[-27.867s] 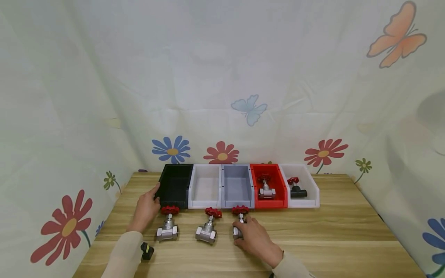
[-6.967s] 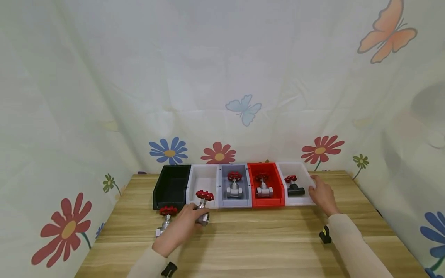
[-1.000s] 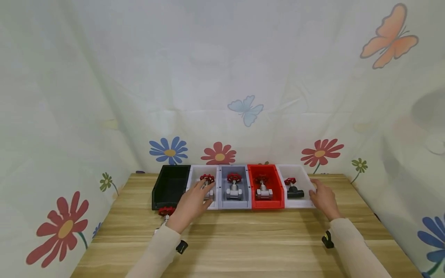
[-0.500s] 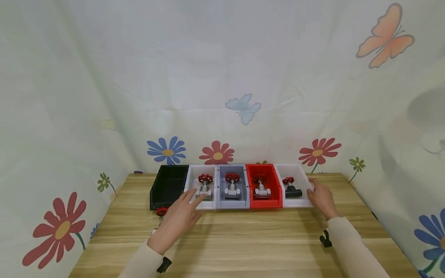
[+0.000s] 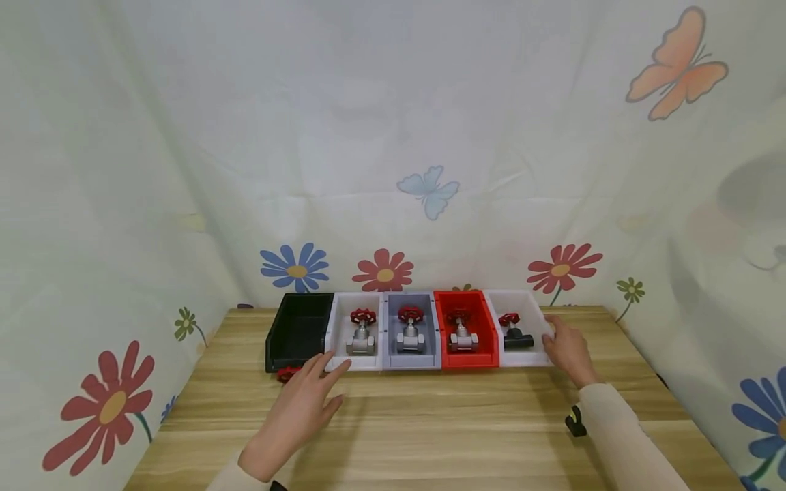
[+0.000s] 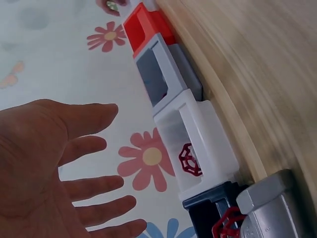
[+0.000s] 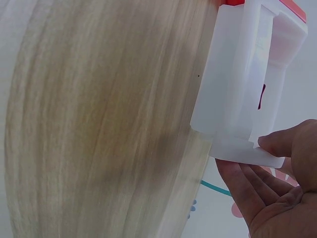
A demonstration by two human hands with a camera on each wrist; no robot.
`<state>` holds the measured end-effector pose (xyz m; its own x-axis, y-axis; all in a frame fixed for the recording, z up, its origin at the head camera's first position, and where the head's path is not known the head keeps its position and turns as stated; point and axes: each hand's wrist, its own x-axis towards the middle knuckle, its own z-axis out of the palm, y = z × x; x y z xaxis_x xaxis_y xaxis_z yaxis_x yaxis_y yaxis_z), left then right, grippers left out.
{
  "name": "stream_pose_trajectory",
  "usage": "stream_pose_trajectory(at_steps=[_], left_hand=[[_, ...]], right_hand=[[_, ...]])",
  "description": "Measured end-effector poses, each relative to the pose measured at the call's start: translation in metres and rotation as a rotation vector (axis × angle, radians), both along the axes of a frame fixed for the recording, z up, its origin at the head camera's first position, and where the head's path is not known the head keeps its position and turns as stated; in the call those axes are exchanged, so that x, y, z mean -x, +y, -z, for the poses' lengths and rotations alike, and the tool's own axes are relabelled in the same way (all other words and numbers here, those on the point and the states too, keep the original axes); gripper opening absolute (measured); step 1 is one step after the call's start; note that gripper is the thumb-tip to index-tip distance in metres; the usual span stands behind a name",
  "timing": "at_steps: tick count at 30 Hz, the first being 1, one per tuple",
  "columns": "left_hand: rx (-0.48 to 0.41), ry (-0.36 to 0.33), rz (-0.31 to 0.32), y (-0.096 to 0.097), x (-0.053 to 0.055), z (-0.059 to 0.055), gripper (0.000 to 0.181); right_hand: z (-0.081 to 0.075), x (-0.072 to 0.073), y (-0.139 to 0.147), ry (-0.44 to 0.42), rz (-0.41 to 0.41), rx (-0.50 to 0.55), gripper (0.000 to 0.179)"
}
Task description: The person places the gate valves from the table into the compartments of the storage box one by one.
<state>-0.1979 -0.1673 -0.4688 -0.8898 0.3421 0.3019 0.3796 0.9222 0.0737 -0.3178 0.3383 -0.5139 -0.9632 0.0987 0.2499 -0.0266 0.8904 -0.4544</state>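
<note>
My left hand (image 5: 297,412) hovers over the table in front of the bins, fingers spread and holding nothing. Partly hidden behind it, a gate valve lies before the black bin (image 5: 302,331); its red handwheel (image 5: 286,374) peeks out, and its silver body (image 6: 270,210) shows in the left wrist view. Another gate valve (image 5: 361,337) stands in the left white bin (image 5: 357,299). With my right hand (image 5: 571,353) I pinch the side wall of the right white bin (image 7: 242,148), thumb inside and fingers outside. That bin holds a dark valve (image 5: 518,337) with a red handle.
Between the white bins sit a grey bin (image 5: 410,297) and a red bin (image 5: 464,296), each with a silver gate valve in it. All the bins form one row along the back of the wooden table (image 5: 442,429), before a flowered curtain (image 5: 344,123).
Valves from the table now stand in the grey and left white bins. My left hand has let go of the latter and drawn back leftward. My right hand stays on its bin wall.
</note>
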Motion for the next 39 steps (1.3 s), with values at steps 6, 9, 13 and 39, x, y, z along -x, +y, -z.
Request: stream_pose_trajectory(at_steps=[6, 9, 13, 39], left_hand=[[-0.003, -0.042, -0.009, -0.008, -0.01, 0.003, 0.059], [-0.015, -0.037, -0.001, -0.013, -0.016, 0.005, 0.059], [-0.024, -0.029, 0.002, -0.02, -0.022, 0.007, 0.061], [-0.06, -0.111, -0.113, -0.063, -0.028, 0.044, 0.062]], right_hand=[[0.001, 0.0, 0.0, -0.001, -0.001, -0.004, 0.047], [0.002, 0.001, -0.001, 0.001, 0.004, -0.004, 0.047], [0.003, 0.002, -0.001, -0.014, 0.009, 0.009, 0.047], [0.002, 0.0, -0.001, 0.035, -0.008, 0.004, 0.045]])
